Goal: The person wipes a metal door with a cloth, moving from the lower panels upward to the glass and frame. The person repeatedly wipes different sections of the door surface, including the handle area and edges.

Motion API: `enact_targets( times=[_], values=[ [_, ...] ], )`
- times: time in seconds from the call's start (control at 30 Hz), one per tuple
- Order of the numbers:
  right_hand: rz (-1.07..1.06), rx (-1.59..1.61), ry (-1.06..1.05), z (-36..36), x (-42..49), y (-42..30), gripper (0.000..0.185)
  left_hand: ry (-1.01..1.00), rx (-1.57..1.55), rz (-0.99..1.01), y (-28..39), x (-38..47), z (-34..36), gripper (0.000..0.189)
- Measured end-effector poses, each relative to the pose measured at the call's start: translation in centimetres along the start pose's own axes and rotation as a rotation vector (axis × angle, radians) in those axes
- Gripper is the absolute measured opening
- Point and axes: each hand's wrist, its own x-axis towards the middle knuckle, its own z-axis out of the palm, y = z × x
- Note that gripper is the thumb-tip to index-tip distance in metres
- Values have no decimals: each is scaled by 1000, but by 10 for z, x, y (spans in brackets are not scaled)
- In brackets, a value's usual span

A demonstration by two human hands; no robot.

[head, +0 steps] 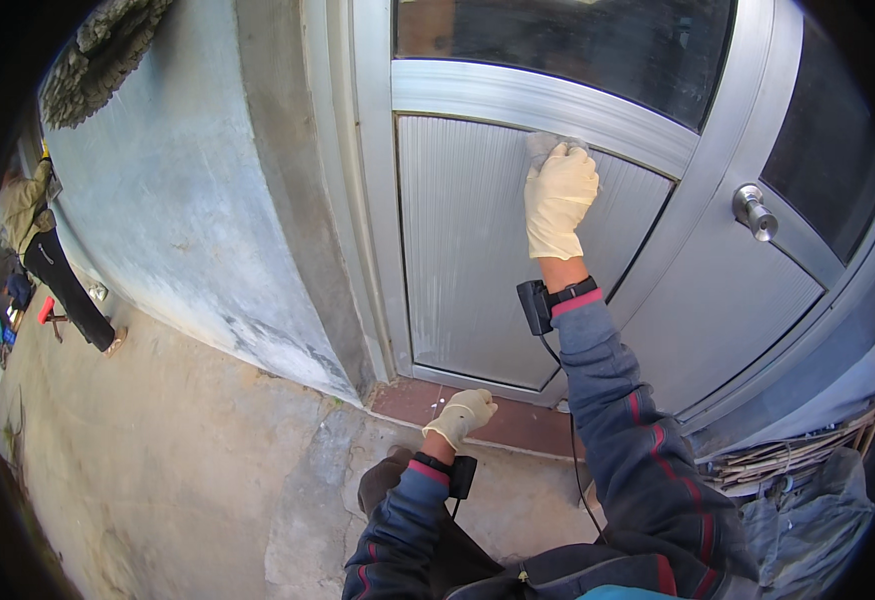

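Observation:
My right hand (563, 196), in a cream rubber glove, presses a grey cloth (541, 147) against the top of a ribbed metal door panel (467, 225). The cloth lies just under the door's horizontal rail (527, 97); my fingers hide part of it. Lower down, my gloved left hand (464, 417) hangs curled in front of the reddish-brown sill (508, 427), apart from the door. Nothing shows in the left hand, and its fingers look closed. Each wrist carries a strapped black device with a cable.
A round door knob (757, 213) juts out on the right-hand leaf. A bundle of thin sticks (797, 454) and plastic sheeting (812, 517) lie at lower right. Along the plastered wall (182, 202) at left, another person (51, 255) stands near a red-topped stool (47, 310).

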Motion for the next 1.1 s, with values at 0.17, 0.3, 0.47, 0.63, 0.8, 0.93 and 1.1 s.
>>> enact_targets(
  times=[0.17, 0.3, 0.47, 0.63, 0.8, 0.93, 1.1],
  values=[
    [-128, 75, -40, 21, -11, -37, 22, 115, -4, 134, -2, -4, 0, 30],
    [-245, 174, -137, 45, -17, -75, 19, 105, 48, 121, 6, -10, -10, 28],
    [-738, 31, -114, 73, -20, -117, 14, 126, -5, 91, 13, -13, -19, 28],
    [-922, 112, -3, 81, -19, -123, 15, 162, 45, 106, -3, -4, -7, 27],
    [-919, 34, -131, 73, -16, -118, 15, 135, 107, 119, -21, 12, 5, 29],
    [-955, -164, -222, 56, -5, -99, 19, 22, 86, -37, -21, 17, -3, 35],
    [-889, -241, -164, 20, 11, -46, 17, 27, 26, -106, -18, 6, -12, 39]
  ],
)
